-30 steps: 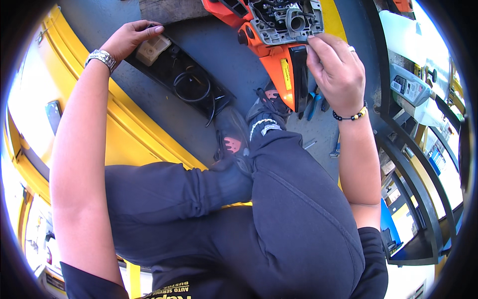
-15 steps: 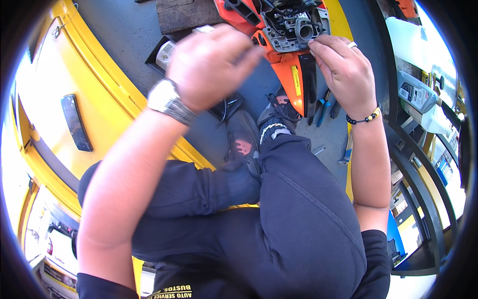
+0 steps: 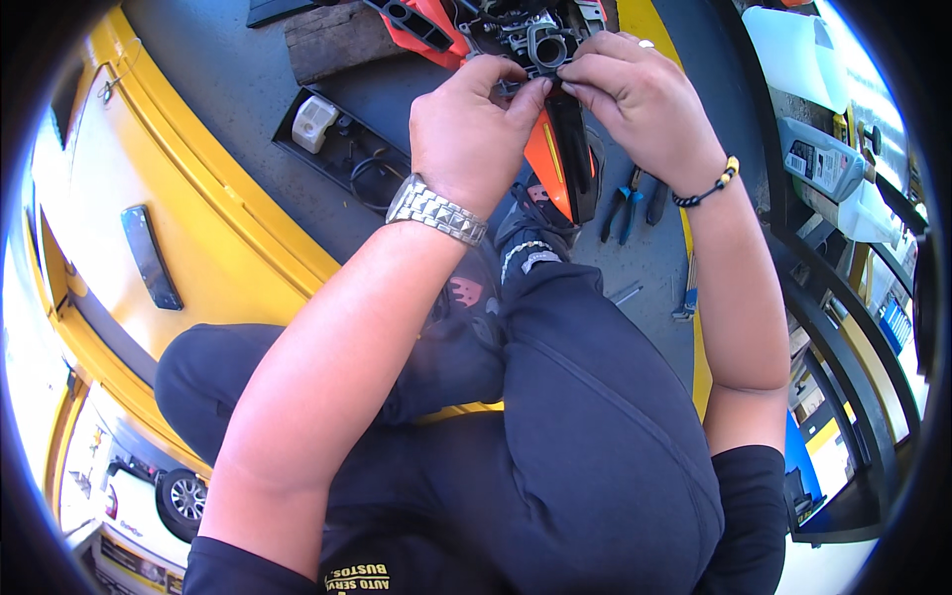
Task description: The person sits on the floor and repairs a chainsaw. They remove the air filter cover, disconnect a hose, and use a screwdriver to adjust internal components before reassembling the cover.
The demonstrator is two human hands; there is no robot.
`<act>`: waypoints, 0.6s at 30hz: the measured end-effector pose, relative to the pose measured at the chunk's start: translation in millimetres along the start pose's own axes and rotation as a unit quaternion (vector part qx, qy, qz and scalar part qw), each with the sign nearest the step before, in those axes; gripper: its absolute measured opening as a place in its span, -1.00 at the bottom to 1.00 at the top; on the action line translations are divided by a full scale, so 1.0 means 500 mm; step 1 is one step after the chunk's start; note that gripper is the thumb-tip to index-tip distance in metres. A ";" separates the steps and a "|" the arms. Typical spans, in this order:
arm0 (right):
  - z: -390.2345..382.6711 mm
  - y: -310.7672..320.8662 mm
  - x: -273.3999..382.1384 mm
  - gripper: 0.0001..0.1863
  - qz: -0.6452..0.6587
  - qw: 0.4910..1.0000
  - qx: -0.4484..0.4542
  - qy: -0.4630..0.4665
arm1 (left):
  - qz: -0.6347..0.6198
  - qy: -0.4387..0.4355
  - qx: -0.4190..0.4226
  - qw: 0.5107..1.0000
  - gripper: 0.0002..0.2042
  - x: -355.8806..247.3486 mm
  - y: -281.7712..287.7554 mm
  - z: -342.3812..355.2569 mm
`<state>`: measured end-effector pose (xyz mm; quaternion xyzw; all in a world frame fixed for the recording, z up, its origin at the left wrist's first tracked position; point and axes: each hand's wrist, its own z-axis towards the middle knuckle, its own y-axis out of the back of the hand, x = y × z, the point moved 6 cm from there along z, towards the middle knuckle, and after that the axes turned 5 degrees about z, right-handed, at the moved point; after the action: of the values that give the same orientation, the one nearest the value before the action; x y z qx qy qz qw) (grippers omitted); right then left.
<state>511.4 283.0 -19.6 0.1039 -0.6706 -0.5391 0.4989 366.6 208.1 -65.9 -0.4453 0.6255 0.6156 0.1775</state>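
At the top of the head view, an orange engine-driven tool, perhaps a chainsaw (image 3: 547, 164), lies with its inner parts exposed. A round metal ring (image 3: 547, 46) stands out among those parts. My left hand (image 3: 461, 134) is at the housing's near edge, thumb and index finger pinched together. From the right, my right hand (image 3: 645, 104) meets the same edge just below the ring, its fingers also pinched. The fingertips of both hands are almost touching each other. Whatever small thing they hold is hidden.
Left of the tool lie a wooden block (image 3: 342, 45) and a black tray (image 3: 288, 131) holding a white plastic part (image 3: 314, 121). Blue-handled pliers (image 3: 625, 210) rest on the floor. A phone (image 3: 152, 258) lies on a yellow panel. A black rack (image 3: 793, 253) with jugs flanks my right arm.
My left hand, blurred and in the air before, has moved right to the tool's edge and now pinches there. The right hand stays at the edge; the whole view has shifted slightly.
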 end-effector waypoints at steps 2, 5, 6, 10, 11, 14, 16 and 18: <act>-0.005 -0.005 -0.035 -0.85 0.057 0.997 0.022 -0.049 | 0.020 0.007 0.009 1.000 -0.66 -0.006 0.000 0.004; -0.010 0.013 -0.045 -0.83 -0.033 0.999 -0.018 -0.028 | 0.065 0.004 0.031 0.997 -0.64 -0.018 0.003 0.012; -0.010 0.022 -0.040 -0.82 -0.093 0.995 -0.044 -0.006 | 0.077 -0.001 0.039 0.996 -0.66 -0.023 0.003 0.013; 0.003 0.032 -0.042 -0.67 0.028 0.992 0.038 -0.115 | 0.067 0.014 0.050 0.996 -0.69 -0.025 0.008 0.011; 0.001 0.023 -0.052 -0.67 0.050 0.992 0.028 -0.116 | 0.082 -0.001 0.045 0.996 -0.65 -0.027 0.007 0.011; -0.003 0.017 -0.049 -0.69 0.041 0.993 0.004 -0.108 | 0.121 -0.047 0.028 0.991 -0.59 -0.027 0.004 0.019; -0.007 0.012 -0.050 -0.72 0.013 0.996 -0.017 -0.087 | 0.139 -0.076 0.023 0.987 -0.59 -0.028 0.001 0.021; -0.009 0.001 -0.064 -0.76 -0.010 0.997 -0.044 -0.057 | 0.139 -0.091 0.012 0.986 -0.59 -0.025 -0.002 0.025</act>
<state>530.4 302.2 -37.5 0.0576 -0.6725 -0.5782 0.4584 370.3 224.0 -58.9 -0.2935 0.6700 0.6647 0.1517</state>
